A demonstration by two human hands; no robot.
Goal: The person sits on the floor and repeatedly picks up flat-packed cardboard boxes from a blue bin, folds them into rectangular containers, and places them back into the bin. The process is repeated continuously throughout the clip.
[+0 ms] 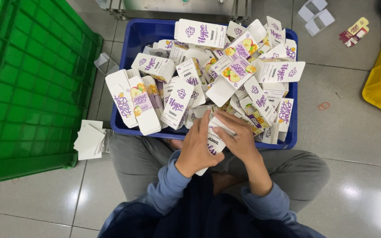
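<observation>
Both hands meet at the blue bin's [128, 119] six o'clock rim, the left hand [198, 147] curled around a small white carton [212, 142] and the right hand [238, 139] with fingers [222, 130] pressed flat onto its top flap, the carton mostly hidden between the palms.

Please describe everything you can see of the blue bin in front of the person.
The blue bin is a rectangular plastic tub with a rolled rim, standing level on the grey tiled floor against the seated person's knees. Small white and purple cartons, many showing fruit pictures, fill it in a loose heap above the rim. A green crate stands beside it. Both hands work just over its near edge.
</observation>
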